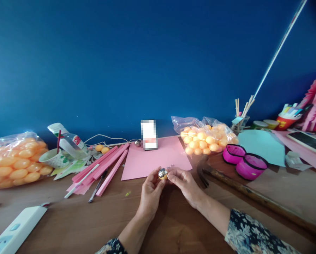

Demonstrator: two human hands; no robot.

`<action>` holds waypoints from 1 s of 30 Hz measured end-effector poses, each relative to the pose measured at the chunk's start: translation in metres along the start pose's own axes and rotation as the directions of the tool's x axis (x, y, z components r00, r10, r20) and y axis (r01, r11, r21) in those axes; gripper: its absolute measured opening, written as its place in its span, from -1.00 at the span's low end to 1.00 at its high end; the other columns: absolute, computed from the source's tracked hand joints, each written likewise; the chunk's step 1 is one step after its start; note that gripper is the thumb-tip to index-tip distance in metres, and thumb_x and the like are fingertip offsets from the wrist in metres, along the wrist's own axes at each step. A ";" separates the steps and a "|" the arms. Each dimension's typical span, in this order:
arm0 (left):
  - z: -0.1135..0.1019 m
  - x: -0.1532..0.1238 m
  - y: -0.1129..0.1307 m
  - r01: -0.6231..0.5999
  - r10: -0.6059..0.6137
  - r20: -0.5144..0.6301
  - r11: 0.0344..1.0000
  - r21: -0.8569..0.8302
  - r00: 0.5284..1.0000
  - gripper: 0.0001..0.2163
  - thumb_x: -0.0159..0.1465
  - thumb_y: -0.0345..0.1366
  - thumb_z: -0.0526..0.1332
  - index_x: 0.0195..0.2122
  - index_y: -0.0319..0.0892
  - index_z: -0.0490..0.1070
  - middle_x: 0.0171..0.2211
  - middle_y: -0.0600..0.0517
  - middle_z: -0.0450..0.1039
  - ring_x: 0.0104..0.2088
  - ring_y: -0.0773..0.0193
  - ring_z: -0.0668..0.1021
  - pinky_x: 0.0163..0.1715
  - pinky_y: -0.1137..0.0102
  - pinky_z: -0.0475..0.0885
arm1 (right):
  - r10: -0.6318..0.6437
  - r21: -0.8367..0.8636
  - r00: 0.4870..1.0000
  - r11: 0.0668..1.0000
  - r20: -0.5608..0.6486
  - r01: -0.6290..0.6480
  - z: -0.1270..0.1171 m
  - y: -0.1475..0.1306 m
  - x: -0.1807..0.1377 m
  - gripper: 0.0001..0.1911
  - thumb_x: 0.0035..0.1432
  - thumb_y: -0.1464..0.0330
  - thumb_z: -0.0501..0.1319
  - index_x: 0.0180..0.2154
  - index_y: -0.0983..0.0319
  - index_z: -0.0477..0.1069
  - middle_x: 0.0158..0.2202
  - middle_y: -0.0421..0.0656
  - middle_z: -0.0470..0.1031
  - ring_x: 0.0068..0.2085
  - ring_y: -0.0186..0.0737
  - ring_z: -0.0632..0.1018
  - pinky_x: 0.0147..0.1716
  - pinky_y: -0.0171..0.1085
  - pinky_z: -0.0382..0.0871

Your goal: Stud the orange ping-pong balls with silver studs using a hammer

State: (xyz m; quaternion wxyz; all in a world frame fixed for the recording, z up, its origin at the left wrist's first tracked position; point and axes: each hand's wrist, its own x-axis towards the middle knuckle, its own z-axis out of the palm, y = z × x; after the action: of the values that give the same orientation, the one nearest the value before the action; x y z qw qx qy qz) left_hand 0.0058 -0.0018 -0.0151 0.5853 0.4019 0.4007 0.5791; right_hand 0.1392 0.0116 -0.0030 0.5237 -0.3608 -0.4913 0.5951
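Between the thumb and fingers of my left hand (150, 194) is a small shiny silver ball (162, 173), with a yellowish tint on its lower side. My right hand (186, 185) comes in from the other side, its thumb and forefinger pinched together against the ball's right edge. A tiny glinting bit shows by those fingertips, too small to name. Both hands are just above the wooden table (173, 225), at the front edge of a pink paper sheet (152, 164). A second silver ball (137, 143) rests at the back of that sheet.
Bags of orange balls stand left (20, 164) and right (200, 139). Pink paper strips (102, 164) and a pen (98, 187) lie left. A hammer (242, 187) and magenta rings (251, 165) lie right. A power strip (17, 229) is front left. A phone (149, 135) stands behind.
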 end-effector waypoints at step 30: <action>0.000 0.000 -0.001 0.002 -0.002 0.019 1.000 -0.009 1.000 -0.56 0.07 -0.33 0.28 0.00 -0.16 0.29 -0.01 -0.09 0.40 -0.04 0.16 0.46 0.00 0.27 0.32 | 0.013 -0.011 1.000 1.000 0.018 -0.013 0.001 -0.004 -0.001 -0.74 -0.06 0.17 0.29 -0.48 0.26 0.44 -0.38 -0.17 0.44 -0.34 -0.28 0.43 -0.29 -0.27 0.33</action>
State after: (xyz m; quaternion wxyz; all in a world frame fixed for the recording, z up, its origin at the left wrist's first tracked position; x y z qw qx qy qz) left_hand 0.0056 -0.0015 -0.0160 0.5915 0.4043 0.3930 0.5763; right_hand 0.1398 0.0105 0.0005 0.5132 -0.3614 -0.4969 0.5993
